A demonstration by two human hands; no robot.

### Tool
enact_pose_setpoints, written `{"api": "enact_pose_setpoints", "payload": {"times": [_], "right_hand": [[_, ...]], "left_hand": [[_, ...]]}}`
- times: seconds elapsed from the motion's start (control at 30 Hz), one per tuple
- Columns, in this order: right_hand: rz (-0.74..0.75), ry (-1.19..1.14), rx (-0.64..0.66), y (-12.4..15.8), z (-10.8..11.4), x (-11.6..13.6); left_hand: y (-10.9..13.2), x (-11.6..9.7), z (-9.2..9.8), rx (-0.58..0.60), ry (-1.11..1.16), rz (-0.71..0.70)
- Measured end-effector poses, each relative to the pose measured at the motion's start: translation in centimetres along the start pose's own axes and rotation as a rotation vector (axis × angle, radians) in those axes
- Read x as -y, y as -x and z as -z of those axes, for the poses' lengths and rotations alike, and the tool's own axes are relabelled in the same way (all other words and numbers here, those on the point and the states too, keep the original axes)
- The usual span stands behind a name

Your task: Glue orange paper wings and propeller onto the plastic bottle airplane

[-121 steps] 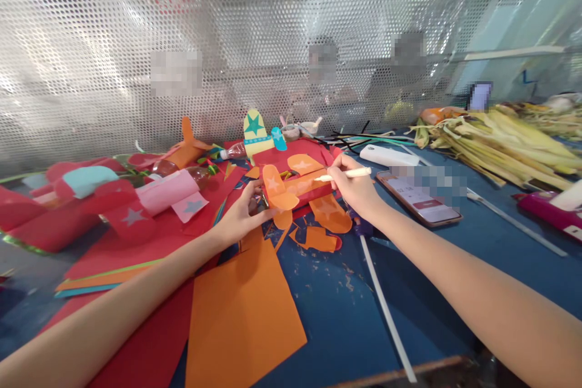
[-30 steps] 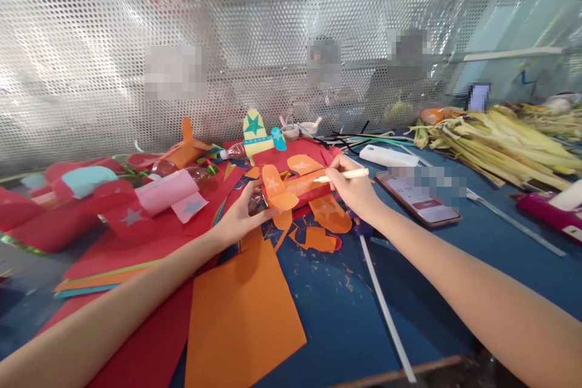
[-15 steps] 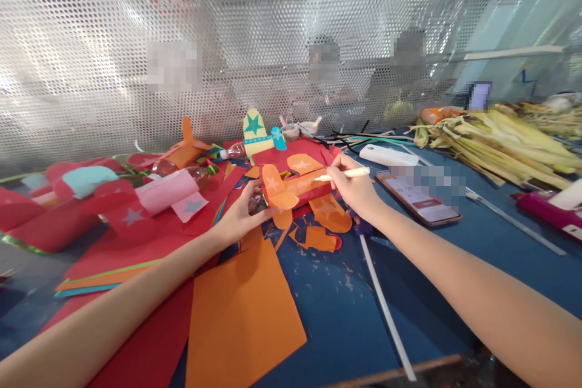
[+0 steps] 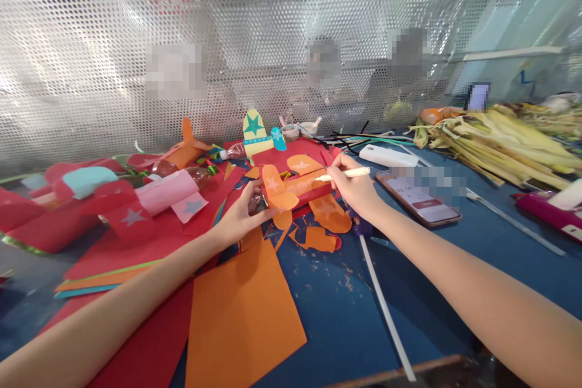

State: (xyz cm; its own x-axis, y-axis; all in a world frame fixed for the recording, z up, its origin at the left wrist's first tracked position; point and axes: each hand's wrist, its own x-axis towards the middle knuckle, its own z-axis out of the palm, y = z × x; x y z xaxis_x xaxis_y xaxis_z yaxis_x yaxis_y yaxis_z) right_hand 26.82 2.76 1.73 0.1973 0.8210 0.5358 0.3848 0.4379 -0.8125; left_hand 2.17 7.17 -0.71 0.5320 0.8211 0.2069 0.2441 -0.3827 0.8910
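A toy airplane [image 4: 302, 187] of red and orange paper, marked with pale stars, lies on the blue table in front of me. My left hand [image 4: 246, 212] grips its tail end, thumb on the near side and fingers behind. Between the thumb and fingers of my right hand [image 4: 350, 180] is a cream-coloured marker pen [image 4: 357, 173], its tip at the orange strip along the airplane's body. Orange paper scraps [image 4: 318, 239] lie just below the airplane. A large orange sheet [image 4: 245, 315] sits near my left forearm.
Red sheets [image 4: 113, 254] and other paper airplanes [image 4: 168, 191] fill the left. On the right are a phone [image 4: 418, 197], a purple glue gun [image 4: 552, 209], glue sticks [image 4: 386, 309] and dried husks [image 4: 495, 139]. A perforated metal screen [image 4: 273, 24] stands behind, people beyond it.
Both hands, the pen and the airplane look almost the same as before. The pen tip has hardly shifted.
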Motion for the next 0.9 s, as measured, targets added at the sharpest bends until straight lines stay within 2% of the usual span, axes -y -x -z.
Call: {"api": "enact_pose_setpoints", "payload": {"times": [0.9], "right_hand": [[-0.006,0.011,0.003,-0.09,0.08,-0.1]], "left_hand": [[0.02,-0.13,-0.01,-0.02,0.001,-0.009]]}}
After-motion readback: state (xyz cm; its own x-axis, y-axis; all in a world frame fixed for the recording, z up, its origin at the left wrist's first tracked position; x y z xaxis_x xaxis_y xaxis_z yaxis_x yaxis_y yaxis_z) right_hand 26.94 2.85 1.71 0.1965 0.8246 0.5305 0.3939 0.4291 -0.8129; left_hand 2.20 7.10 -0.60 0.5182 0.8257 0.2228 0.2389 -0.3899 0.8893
